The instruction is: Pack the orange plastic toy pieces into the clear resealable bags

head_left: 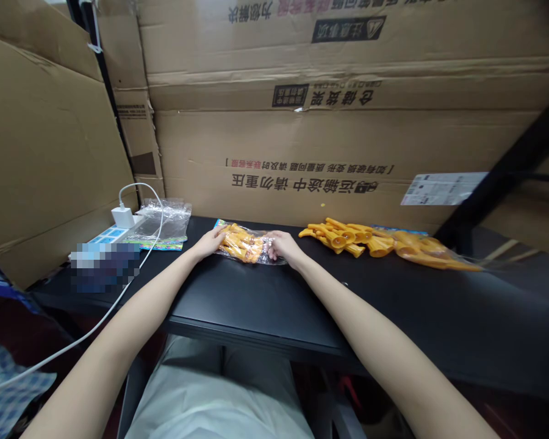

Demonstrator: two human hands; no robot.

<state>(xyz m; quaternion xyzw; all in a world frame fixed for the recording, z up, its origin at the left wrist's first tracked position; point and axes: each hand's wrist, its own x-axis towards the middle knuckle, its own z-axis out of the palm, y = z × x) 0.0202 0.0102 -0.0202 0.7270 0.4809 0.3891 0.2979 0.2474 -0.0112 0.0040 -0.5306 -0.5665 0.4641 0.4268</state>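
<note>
A clear plastic bag with several yellow-orange plastic horns inside lies on the black table in front of me. My left hand grips the bag's left end, where a strip of blue header shows. At the other end, my right hand has its fingers curled on the crinkled clear plastic. To the right of that hand is a pile of loose yellow-orange horns, with trumpet-like flared ends. Beyond the pile, another filled bag of the same horns lies flat.
Flat clear bags with colourful headers lie at the back left. A power strip holds a white charger, its white cable trailing over the table's left edge. Cardboard walls stand behind and left. A black post slants at right.
</note>
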